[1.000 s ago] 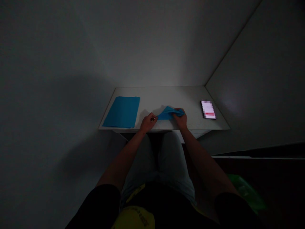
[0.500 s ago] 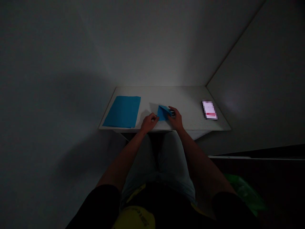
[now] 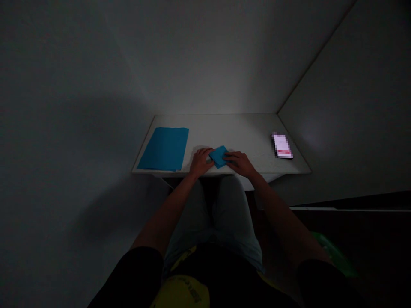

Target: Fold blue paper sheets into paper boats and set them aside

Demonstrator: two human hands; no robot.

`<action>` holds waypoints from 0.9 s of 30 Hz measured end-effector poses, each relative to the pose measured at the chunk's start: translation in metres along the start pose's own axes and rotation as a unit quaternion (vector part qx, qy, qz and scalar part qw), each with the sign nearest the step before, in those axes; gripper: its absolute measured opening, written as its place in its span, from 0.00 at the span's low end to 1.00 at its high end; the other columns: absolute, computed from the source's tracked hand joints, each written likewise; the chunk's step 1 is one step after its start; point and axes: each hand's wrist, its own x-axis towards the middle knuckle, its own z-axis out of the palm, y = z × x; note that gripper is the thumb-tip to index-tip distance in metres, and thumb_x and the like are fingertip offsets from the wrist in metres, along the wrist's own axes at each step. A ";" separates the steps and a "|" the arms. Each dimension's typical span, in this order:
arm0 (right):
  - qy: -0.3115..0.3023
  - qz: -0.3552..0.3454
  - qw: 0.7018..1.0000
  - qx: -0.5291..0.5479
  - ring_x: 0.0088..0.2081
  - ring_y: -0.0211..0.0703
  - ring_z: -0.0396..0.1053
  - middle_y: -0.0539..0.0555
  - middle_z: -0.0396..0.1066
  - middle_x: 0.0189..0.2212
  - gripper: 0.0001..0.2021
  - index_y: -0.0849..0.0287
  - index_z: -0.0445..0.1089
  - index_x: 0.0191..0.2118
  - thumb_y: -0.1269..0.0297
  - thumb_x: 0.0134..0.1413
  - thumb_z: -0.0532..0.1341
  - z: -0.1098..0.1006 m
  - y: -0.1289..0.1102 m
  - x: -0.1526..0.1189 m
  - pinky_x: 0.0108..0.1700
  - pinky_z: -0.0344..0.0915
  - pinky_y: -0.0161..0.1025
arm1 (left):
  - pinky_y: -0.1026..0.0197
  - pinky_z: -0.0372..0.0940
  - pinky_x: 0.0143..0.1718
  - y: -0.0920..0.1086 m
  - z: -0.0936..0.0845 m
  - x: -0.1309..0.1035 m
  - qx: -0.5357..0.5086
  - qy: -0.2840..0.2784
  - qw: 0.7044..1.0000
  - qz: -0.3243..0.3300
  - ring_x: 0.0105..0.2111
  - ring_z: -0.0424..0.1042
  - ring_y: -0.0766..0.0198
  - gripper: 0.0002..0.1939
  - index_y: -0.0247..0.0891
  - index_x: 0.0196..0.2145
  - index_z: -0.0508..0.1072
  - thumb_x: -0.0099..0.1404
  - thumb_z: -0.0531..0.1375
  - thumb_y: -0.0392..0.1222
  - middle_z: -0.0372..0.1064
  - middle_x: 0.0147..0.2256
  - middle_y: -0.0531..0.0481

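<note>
Just now, at six o'clock on a white rectangular tabletop [image 3: 231, 127], a small blue folded-paper square [image 3: 219, 151] has come down flat; half a second ago, a flap stood raised beside the bare right hand [image 3: 240, 163], so one fold appears to be laid over. That hand's outstretched, unclenched fingers rest across the square's three o'clock side, partly hiding it, while the bare left hand [image 3: 201, 161] spreads its fingers about the nine o'clock corner. Elsewhere, a larger pile of flat blue paper sheets [image 3: 165, 149] lies at nine o'clock; at three, well apart, sits a dark-edged phone [image 3: 282, 146], its bright screen pixelated.
</note>
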 end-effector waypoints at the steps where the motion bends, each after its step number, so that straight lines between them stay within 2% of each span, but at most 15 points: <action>1: 0.005 0.004 1.000 -0.006 0.59 0.58 0.75 0.55 0.77 0.61 0.14 0.45 0.81 0.56 0.55 0.69 0.65 -0.001 0.000 -0.002 0.62 0.68 0.59 | 0.41 0.58 0.68 0.001 0.000 -0.001 0.002 -0.020 1.000 0.009 0.66 0.65 0.45 0.27 0.47 0.63 0.75 0.66 0.68 0.38 0.72 0.64 0.45; 4: 0.033 0.025 0.999 -0.024 0.56 0.58 0.75 0.58 0.79 0.56 0.14 0.48 0.81 0.55 0.54 0.68 0.66 -0.001 0.002 -0.007 0.59 0.69 0.57 | 0.41 0.56 0.70 0.003 -0.002 -0.001 0.020 -0.067 0.997 0.018 0.68 0.65 0.48 0.20 0.51 0.59 0.80 0.70 0.66 0.40 0.74 0.64 0.50; 6: 0.046 0.040 0.998 -0.027 0.53 0.57 0.76 0.60 0.80 0.51 0.13 0.51 0.81 0.52 0.54 0.69 0.65 0.001 0.003 -0.008 0.57 0.69 0.55 | 0.43 0.57 0.70 0.005 -0.003 -0.001 0.028 -0.080 0.996 0.018 0.65 0.69 0.51 0.15 0.52 0.54 0.82 0.72 0.65 0.42 0.77 0.61 0.52; 10: 0.048 0.086 0.995 -0.017 0.46 0.54 0.76 0.59 0.81 0.44 0.13 0.54 0.81 0.47 0.54 0.71 0.62 0.004 0.005 -0.007 0.52 0.69 0.52 | 0.46 0.63 0.65 0.007 -0.002 0.000 0.028 -0.057 0.998 -0.004 0.55 0.77 0.52 0.11 0.46 0.51 0.83 0.74 0.65 0.45 0.82 0.52 0.47; 13: 0.051 0.121 0.991 0.003 0.42 0.52 0.76 0.57 0.80 0.41 0.14 0.55 0.78 0.54 0.56 0.71 0.61 0.005 0.003 -0.004 0.50 0.70 0.50 | 0.46 0.67 0.61 0.007 -0.002 0.000 0.013 -0.032 0.999 -0.023 0.51 0.78 0.51 0.13 0.44 0.54 0.81 0.73 0.65 0.44 0.83 0.48 0.46; 16: 0.055 0.118 0.992 -0.001 0.45 0.53 0.75 0.59 0.79 0.45 0.18 0.56 0.75 0.60 0.58 0.71 0.61 0.005 0.000 -0.002 0.52 0.71 0.50 | 0.49 0.69 0.58 0.006 -0.002 0.000 -0.014 -0.021 0.999 -0.031 0.48 0.79 0.54 0.18 0.45 0.59 0.78 0.72 0.66 0.41 0.81 0.48 0.46; 18: 0.059 0.100 0.993 -0.027 0.51 0.56 0.74 0.61 0.78 0.51 0.17 0.55 0.76 0.60 0.59 0.72 0.60 0.005 -0.002 -0.002 0.56 0.70 0.52 | 0.51 0.70 0.57 0.006 -0.002 -0.001 -0.017 -0.018 0.999 -0.028 0.49 0.79 0.56 0.22 0.45 0.63 0.75 0.72 0.65 0.40 0.77 0.54 0.45; 20: 0.046 0.076 0.995 -0.051 0.56 0.57 0.72 0.61 0.77 0.55 0.16 0.53 0.78 0.59 0.61 0.73 0.58 0.005 -0.004 -0.002 0.59 0.68 0.54 | 0.50 0.69 0.59 0.006 -0.001 -0.001 0.004 -0.021 1.000 -0.008 0.53 0.78 0.54 0.24 0.46 0.65 0.74 0.73 0.64 0.40 0.73 0.60 0.43; 24: -0.007 0.049 0.995 -0.088 0.58 0.57 0.72 0.58 0.77 0.61 0.18 0.50 0.78 0.60 0.63 0.75 0.56 0.004 -0.007 -0.003 0.59 0.67 0.57 | 0.45 0.63 0.65 0.007 0.001 -0.001 0.076 -0.072 0.993 0.053 0.64 0.69 0.50 0.20 0.50 0.63 0.77 0.78 0.57 0.42 0.71 0.66 0.46; 27: -0.025 0.042 0.993 -0.105 0.61 0.59 0.71 0.58 0.74 0.65 0.21 0.51 0.74 0.66 0.55 0.76 0.56 0.001 -0.011 -0.009 0.59 0.66 0.58 | 0.43 0.56 0.70 0.008 0.001 -0.006 0.107 -0.121 0.983 0.081 0.68 0.65 0.49 0.22 0.52 0.67 0.74 0.79 0.57 0.49 0.68 0.69 0.49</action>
